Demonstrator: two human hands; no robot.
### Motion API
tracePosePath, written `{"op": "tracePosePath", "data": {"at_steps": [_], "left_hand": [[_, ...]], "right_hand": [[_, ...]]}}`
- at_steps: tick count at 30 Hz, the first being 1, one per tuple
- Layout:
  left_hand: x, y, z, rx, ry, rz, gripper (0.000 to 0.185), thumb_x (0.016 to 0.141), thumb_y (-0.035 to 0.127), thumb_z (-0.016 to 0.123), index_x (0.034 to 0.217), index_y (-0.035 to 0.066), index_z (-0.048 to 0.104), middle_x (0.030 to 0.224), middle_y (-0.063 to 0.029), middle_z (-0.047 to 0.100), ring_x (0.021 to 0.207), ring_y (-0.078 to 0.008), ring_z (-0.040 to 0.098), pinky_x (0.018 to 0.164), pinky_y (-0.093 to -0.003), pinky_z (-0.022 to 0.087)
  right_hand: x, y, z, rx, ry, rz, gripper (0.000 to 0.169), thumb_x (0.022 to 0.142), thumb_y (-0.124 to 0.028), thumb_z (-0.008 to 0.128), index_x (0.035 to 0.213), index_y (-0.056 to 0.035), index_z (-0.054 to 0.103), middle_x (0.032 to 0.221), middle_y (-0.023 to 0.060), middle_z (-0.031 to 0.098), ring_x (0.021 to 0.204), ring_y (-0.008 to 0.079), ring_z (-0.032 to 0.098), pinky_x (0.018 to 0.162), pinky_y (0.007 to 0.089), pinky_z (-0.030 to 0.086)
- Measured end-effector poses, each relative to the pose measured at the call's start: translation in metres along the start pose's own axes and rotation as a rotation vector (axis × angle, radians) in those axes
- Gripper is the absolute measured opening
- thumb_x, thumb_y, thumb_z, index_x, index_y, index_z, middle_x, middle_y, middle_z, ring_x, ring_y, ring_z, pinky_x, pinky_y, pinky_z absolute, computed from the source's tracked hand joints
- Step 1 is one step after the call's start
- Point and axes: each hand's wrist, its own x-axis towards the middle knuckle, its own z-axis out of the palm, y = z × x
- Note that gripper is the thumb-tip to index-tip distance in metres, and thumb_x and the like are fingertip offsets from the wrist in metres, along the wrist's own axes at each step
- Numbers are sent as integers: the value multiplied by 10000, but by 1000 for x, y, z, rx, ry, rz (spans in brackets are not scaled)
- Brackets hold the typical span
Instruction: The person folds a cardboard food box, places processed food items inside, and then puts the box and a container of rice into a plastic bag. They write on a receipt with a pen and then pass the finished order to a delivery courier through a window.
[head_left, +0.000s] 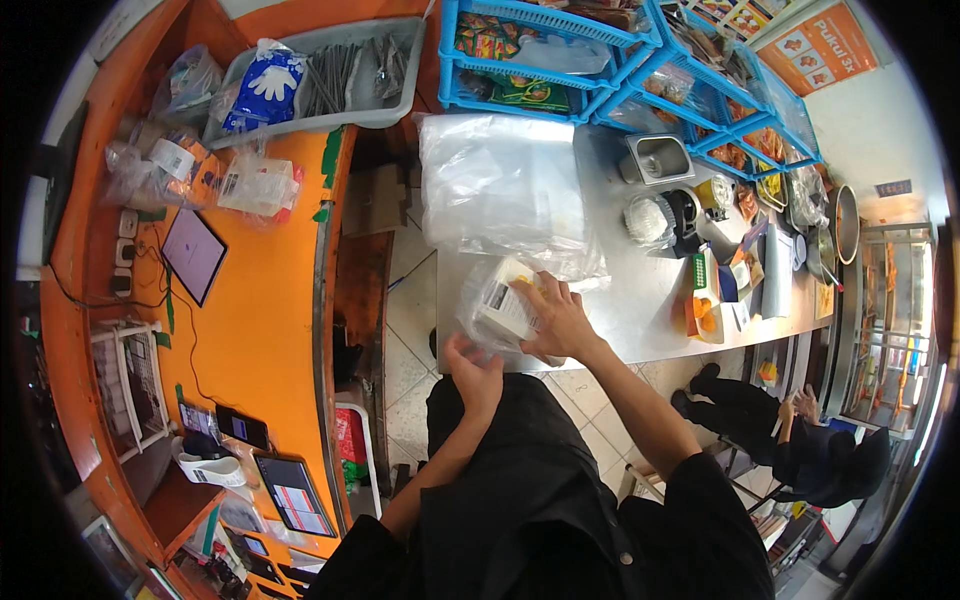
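Observation:
A white paper food box bearing printed writing sits inside a clear plastic bag at the near left corner of the steel table. My right hand grips the box from its right side, fingers spread over the top. Close to the bag's lower left edge is my left hand, fingers curled; whether it pinches the film cannot be made out. Just beyond the box lies a stack of clear plastic bags.
Blue plastic baskets of packets line the table's back. Open food boxes and a steel container stand to the right. An orange counter with a tablet runs along the left. Another person sits at lower right.

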Motion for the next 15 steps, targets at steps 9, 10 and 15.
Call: {"op": "tracePosePath", "data": {"at_steps": [9,10,15], "left_hand": [[-19,-42,4,-144,-247,-384,125,850,-13,651,932,7,560,796,-75,621,650,-182,661,647,-315,563],[-24,-46,0,-67,-329,-375,123,846,-14,657,928,3,566,786,-77,628,645,-180,665,625,-312,565],[-46,-22,-11,13,-564,-472,224,810,-58,680,1011,-24,588,879,-105,666,800,-169,679,750,-290,570]], "right_hand": [[27,-43,6,172,30,349,993,547,-320,849,1426,-257,389,1391,249,392,1241,478,451,961,614,425],[31,-48,9,172,38,375,993,564,-336,855,1429,-224,381,1376,280,392,1241,489,444,976,593,426],[53,-57,23,417,164,518,1006,602,-354,832,1455,-227,314,1358,281,373,1240,509,419,945,607,445]]}}
